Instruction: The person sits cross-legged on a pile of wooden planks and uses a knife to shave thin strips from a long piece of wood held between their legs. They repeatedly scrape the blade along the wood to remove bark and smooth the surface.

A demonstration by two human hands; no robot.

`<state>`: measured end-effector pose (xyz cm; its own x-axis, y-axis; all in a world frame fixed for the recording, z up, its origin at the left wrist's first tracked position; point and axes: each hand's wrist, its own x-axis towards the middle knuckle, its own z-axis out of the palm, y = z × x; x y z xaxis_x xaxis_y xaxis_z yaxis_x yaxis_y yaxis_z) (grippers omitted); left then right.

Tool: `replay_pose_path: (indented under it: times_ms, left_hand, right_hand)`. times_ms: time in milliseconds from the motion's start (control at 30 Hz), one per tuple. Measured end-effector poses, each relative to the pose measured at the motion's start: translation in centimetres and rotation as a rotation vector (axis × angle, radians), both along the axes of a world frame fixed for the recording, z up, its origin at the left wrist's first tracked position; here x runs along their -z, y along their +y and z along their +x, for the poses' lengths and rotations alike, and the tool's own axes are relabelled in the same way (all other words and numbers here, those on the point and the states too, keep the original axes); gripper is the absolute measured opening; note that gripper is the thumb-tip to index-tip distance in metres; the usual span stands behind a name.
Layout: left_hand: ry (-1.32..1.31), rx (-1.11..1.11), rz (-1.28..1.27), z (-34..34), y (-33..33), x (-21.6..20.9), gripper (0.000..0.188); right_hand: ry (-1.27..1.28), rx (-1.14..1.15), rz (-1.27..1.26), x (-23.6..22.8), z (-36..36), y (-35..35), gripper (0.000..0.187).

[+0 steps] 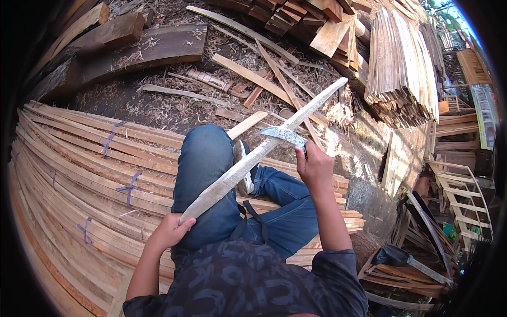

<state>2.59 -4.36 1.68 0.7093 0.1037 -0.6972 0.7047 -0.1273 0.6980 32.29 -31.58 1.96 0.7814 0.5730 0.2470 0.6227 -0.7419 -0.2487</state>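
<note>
A long, pale strip of wood runs slantwise over my bent knee, its far end pointing up to the right. My left hand is closed around its near end. In my right hand is a knife with a curved blade, whose handle is mostly hidden by my fingers. The blade lies across the strip, a little past its middle, with its tip to the left. Whether the edge bites into the wood cannot be made out.
Bundled wood strips with purple ties lie beneath me and to the left. Thick beams rest at the far left. Loose sticks and shavings litter the ground ahead. A stack of thin boards stands at the far right, above a slatted frame.
</note>
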Motion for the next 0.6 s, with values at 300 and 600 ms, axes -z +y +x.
replay_pose_path:
  times_ms: [300,600]
  left_hand:
    - [-0.04,0.026,0.017,-0.4,-0.4,0.0,0.047]
    - [0.03,0.104,0.019,0.1,1.0,1.2,0.05]
  right_hand:
    - [-0.14,-0.093,-0.109,0.0,2.4,-1.3,0.029]
    - [0.187,0.449,0.42,-2.0,3.6,-6.4,0.038]
